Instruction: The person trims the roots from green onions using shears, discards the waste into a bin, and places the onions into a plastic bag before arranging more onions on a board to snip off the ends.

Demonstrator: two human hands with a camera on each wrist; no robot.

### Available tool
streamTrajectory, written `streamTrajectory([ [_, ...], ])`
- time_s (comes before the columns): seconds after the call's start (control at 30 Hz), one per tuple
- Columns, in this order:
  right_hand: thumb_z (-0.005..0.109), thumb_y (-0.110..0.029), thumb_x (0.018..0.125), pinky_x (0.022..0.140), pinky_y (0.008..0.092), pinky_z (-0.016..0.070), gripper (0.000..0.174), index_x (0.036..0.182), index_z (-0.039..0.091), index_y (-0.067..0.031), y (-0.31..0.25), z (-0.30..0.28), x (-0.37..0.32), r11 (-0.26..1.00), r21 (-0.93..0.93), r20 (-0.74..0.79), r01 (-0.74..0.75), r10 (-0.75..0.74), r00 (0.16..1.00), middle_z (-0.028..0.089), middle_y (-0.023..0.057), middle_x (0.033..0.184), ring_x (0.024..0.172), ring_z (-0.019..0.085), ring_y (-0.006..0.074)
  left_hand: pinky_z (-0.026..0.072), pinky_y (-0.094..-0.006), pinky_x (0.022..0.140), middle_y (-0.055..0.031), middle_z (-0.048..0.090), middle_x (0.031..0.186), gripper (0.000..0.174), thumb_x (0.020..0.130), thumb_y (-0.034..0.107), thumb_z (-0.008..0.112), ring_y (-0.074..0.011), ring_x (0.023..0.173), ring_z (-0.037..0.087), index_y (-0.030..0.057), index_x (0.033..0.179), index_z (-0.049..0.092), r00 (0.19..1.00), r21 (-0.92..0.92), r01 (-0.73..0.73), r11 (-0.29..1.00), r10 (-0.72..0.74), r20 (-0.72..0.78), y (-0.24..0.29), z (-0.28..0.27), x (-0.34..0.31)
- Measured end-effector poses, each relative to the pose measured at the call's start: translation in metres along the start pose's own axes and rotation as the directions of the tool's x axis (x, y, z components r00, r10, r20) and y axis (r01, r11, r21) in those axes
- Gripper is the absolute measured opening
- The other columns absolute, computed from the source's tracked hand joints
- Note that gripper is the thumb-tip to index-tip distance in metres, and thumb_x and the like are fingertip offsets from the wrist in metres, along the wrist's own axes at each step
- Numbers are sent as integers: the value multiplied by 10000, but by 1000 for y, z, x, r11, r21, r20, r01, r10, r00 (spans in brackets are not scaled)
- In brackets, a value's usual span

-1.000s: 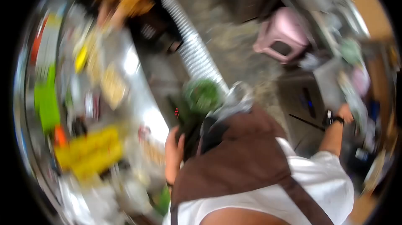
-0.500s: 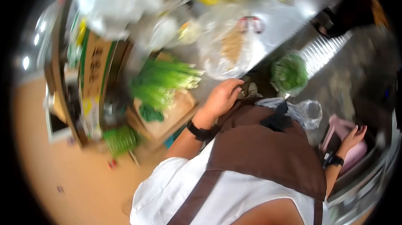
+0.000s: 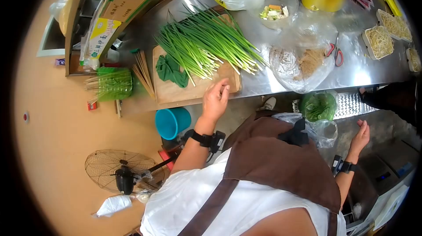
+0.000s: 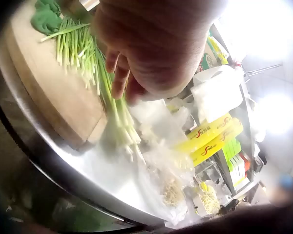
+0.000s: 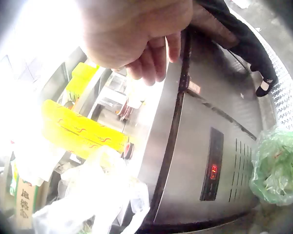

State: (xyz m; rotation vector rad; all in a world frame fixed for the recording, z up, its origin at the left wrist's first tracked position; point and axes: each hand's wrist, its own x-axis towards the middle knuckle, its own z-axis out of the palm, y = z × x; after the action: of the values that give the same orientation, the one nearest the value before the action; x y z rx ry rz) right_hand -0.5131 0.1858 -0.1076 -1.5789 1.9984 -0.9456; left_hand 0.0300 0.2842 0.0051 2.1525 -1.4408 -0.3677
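Observation:
In the head view the left hand (image 3: 215, 101), fingers loosely bent and holding nothing, is over the front edge of a wooden cutting board (image 3: 169, 93). Long green stalks with pale ends (image 3: 206, 45) lie across the board, beside a crumpled green cloth (image 3: 171, 71). The left wrist view shows the left hand (image 4: 151, 48) above the stalks (image 4: 83, 51). Away from the counter, at the person's right side, the right hand (image 3: 360, 136) hangs empty with relaxed fingers. The right wrist view has the right hand (image 5: 136, 41) near a steel cabinet (image 5: 195, 146).
Along the steel counter (image 3: 263, 87) are a clear bag of brown strands (image 3: 312, 62), red-handled scissors (image 3: 338, 56), a bowl of cut food (image 3: 274, 12) and trays of sprouts (image 3: 379, 42). A blue bucket (image 3: 172, 122) and a fan (image 3: 125, 175) stand below at the left.
The view has swung from the aisle and counter to the cutting board. The person has turned, and the left hand is now at the board's front edge; the right hand remains empty at the side.

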Motion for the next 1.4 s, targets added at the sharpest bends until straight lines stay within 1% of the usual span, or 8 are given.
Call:
streamTrajectory([
  [0.07,486,-125,993,890,289,462,279,1227,552,11,-18,21,-17,991,136,-14,-12,14,1000,647,90,992,958,612,165,383,-458,1001,-187,595,1168,430,824,58,619,-363,1176,517,28,1247,549,968,125,-248,961,250,-3,-24,-3,29],
  [0.27,485,-8,958,907,293,468,395,1350,443,-9,-52,50,-59,963,253,116,-95,67,991,594,116,1122,973,603,173,169,-502,1159,-163,230,1540,892,685,27,678,-347,1450,153,74,1475,268,781,416,-619,666,467,415,-38,-16,137],
  [0.4,506,2,950,863,270,470,392,1339,463,-12,-80,63,-82,959,244,134,-147,117,984,601,94,1087,925,593,146,156,-500,1171,-171,255,1531,1030,607,99,767,-337,1445,179,53,1487,232,532,329,-838,436,515,672,-35,-3,190],
  [0.63,528,-51,953,815,256,472,300,1244,532,23,-91,72,-142,928,213,158,-307,277,948,633,62,958,865,589,119,195,-502,1155,-176,471,1317,981,606,196,789,-346,1305,383,63,1446,301,302,41,-851,523,426,853,-34,28,229],
  [0.8,563,-41,931,754,272,494,208,1124,605,21,-122,90,-142,959,173,153,-224,199,968,651,89,939,827,615,143,385,-432,962,-150,553,1150,430,571,96,703,-363,1131,479,35,981,587,321,-64,-830,554,569,757,-40,40,256],
  [1.03,575,-73,922,742,286,512,172,1054,633,21,-214,105,-61,997,42,141,68,-74,987,678,138,898,827,668,182,473,-477,759,-164,624,893,318,598,98,660,-401,885,575,37,895,566,423,-85,-777,624,616,665,-34,40,261],
  [1.13,581,-84,917,744,292,511,186,1074,632,2,-235,111,-36,985,170,72,22,-34,997,680,117,901,804,665,194,465,-469,720,-163,615,846,274,624,91,676,-395,850,583,42,869,562,470,-74,-798,597,696,543,-12,30,253],
  [1.4,603,-119,894,751,337,505,229,1101,615,-21,-294,175,-24,944,293,283,151,-237,929,653,151,952,837,639,262,459,-471,718,-150,610,837,247,644,55,641,-392,831,579,57,871,545,472,-31,-835,549,744,474,-20,53,232],
])
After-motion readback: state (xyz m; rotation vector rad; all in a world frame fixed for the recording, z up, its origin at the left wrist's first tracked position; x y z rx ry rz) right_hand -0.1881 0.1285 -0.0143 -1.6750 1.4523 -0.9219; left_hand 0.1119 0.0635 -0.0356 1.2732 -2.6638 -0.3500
